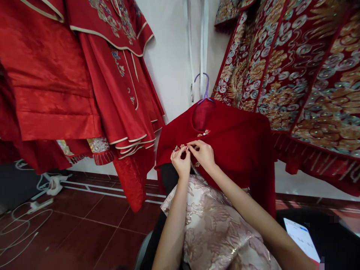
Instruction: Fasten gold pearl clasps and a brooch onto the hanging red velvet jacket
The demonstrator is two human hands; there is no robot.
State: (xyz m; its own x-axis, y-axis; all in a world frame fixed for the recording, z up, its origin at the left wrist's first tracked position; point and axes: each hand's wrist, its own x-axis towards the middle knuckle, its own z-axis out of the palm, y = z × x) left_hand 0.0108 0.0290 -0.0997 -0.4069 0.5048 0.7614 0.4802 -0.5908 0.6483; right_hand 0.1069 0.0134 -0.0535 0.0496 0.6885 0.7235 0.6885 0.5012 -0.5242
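Just below the centre of the frame, both hands meet on the front of a red velvet jacket (pixel 233 142) that hangs from a purple hanger (pixel 206 88) against the white wall. The left hand (pixel 181 162) has its fingers (pixel 183 149) pinched shut on a beaded clasp (pixel 179 147) at the jacket's front edge, and the right hand (pixel 203 154) touches it from the other side, its fingers (pixel 194 144) closed on the same clasp. A second beaded clasp (pixel 204 133) sits higher up, just beneath the collar opening, apart from the hands. Under the forearms, in the lower centre, lies a pale pink brocade cloth (pixel 213 228). At the lower right a lit phone (pixel 302 238) rests on a dark surface. Red satin garments (pixel 70 75) hang across the upper left, and a red robe with gold and silver embroidery (pixel 295 63) fills the upper right. White cables (pixel 28 217) trail over the dark red floor tiles at the lower left.
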